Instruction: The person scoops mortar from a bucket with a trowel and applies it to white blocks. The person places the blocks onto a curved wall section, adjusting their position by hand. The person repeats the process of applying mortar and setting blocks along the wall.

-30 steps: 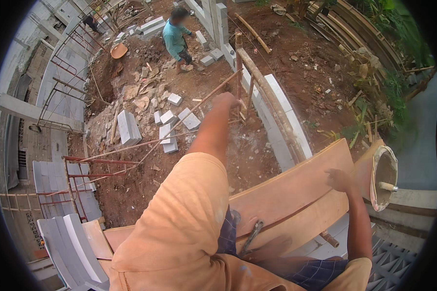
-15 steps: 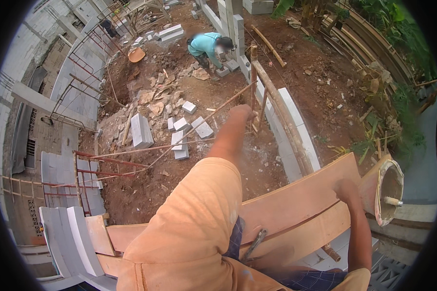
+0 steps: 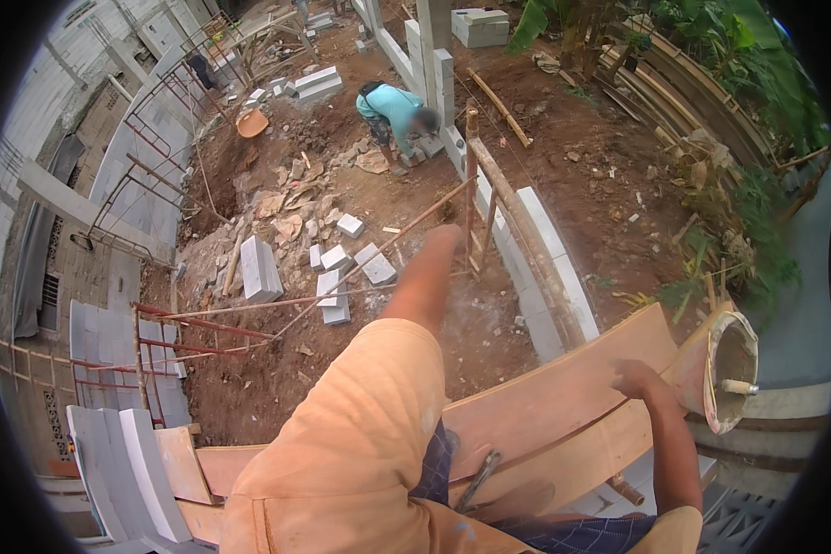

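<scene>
Your left hand [image 3: 446, 242] is near the scaffold post [image 3: 472, 152]; your right hand [image 3: 632, 379] is at the plywood board [image 3: 563, 377] before you. I cannot tell if either grasps. A careless right swing could knock the bucket [image 3: 693, 369].

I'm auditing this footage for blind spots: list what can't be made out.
Head view:
Left hand: blurred; finger positions unreadable.
Right hand: blurred; contact with thin tan plywood sheet unclear.
Co-worker in turquoise top: fingers too small.
Dark blue checked cloth: partly behind orange fabric sleeve.
</scene>
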